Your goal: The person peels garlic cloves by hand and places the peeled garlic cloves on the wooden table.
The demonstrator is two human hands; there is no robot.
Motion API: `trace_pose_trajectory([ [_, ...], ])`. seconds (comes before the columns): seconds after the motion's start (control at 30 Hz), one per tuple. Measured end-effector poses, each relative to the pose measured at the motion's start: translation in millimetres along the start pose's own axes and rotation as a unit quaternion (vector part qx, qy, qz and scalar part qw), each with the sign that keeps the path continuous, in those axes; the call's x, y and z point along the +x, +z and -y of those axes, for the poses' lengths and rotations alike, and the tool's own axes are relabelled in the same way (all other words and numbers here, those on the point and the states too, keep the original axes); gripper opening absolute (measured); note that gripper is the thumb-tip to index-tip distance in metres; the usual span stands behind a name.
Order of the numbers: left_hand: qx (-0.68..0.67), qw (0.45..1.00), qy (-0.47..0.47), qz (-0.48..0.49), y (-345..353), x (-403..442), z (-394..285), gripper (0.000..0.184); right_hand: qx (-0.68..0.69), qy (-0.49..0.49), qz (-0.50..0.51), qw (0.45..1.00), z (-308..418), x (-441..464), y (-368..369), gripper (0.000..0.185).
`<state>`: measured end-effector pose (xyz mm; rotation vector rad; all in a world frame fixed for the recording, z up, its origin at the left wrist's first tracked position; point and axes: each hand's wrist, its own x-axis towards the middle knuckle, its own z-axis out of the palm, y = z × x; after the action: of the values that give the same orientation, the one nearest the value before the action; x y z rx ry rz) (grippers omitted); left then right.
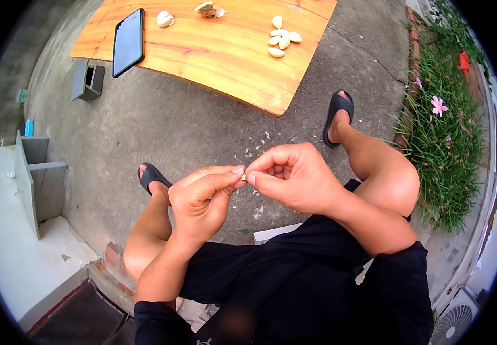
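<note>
My left hand [202, 198] and my right hand [297, 179] meet over the concrete ground, in front of my lap. Between the fingertips of both is a small pale garlic clove [243, 177], mostly hidden by the fingers. Both hands are closed in a pinch, thumb against forefinger. Several peeled garlic cloves [283, 42] lie in a group on the right side of the wooden table [225, 63]. Further left on the table are a whitish garlic bulb [165, 19] and a broken, brownish piece of garlic with skin [209, 10].
A phone or tablet [128, 43] leans over the table's left edge. Bits of skin [267, 134] litter the concrete below my hands. Beside the table stands a grey box [87, 81]. A planted bed [441, 155] runs along the right; a fan unit [454, 325] is at lower right.
</note>
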<state>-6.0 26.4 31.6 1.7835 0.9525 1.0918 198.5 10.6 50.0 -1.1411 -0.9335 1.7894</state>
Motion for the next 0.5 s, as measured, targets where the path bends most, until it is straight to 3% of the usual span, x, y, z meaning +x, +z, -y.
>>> trace_pose_trajectory([
  [0.27, 0.062, 0.997, 0.044, 0.011, -1.9, -4.0, 1.9, 0.026, -0.037, -0.027, -0.047, 0.998, -13.6, -1.7, 11.0, 0.008],
  [0.5, 0.032, 0.999, 0.023, 0.029, -2.9, -8.4, -1.0, 0.026, -0.065, -0.018, -0.061, 0.996, -15.6, -4.4, 13.4, 0.009],
])
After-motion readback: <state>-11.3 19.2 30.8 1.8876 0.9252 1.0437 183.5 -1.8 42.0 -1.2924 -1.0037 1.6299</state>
